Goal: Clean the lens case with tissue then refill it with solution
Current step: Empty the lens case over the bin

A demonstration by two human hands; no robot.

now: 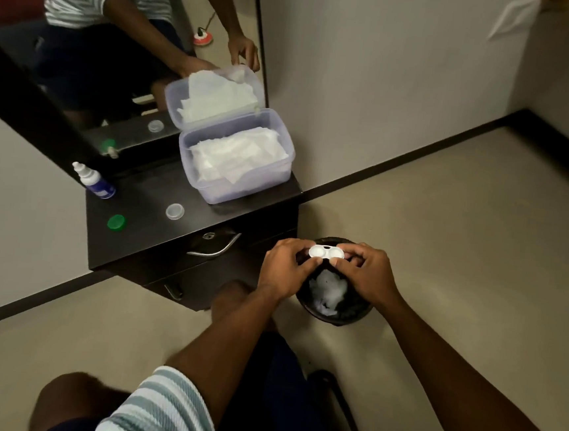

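I hold a white two-well lens case [326,252] with both hands over a black bin [334,300] on the floor. My left hand [285,267] pinches its left end and my right hand [365,274] pinches its right end. Both wells face up and are uncapped. Crumpled white tissue [329,289] lies inside the bin. On the dark dresser top [144,234] stand a solution bottle [93,181] with a blue label, a green cap [116,223] and a clear cap [174,211]. A clear plastic box of tissues [236,163] stands open at the dresser's back right.
A mirror [119,46] leans on the wall behind the dresser and reflects my arms and the box. The dresser drawer has a metal handle [213,248]. My knees and a dark chair leg [339,402] are below. Beige floor spreads to the right.
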